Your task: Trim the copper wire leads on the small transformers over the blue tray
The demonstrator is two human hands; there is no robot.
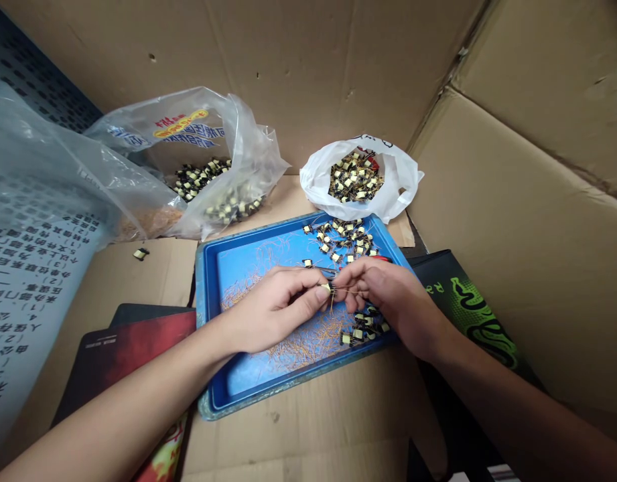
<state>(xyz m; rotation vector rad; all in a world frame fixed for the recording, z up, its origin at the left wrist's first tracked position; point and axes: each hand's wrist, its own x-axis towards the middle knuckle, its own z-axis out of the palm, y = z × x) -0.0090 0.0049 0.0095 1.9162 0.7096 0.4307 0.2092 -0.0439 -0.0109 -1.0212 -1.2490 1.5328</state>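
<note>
My left hand (283,304) pinches a small wire-wound coil (326,288) with yellow tape and a black base between thumb and fingertips, above a blue tray (208,361). Close against it, the curled fingers of my right hand (381,291) are at the coil's thin copper wires (356,290). A tool with a red handle (381,258) lies partly hidden behind my right hand. Similar coils (346,234) with loose leads lie at the tray's far right. More coils (361,328) sit near my right wrist, and copper wire clippings (308,345) cover much of the tray floor.
Behind the tray stand a white plastic bag (318,174) and a clear plastic bag (258,157), both holding many coils. A single coil (141,254) lies on cardboard at left. Dark mats (137,335) flank the tray; cardboard walls (288,80) enclose the back and right.
</note>
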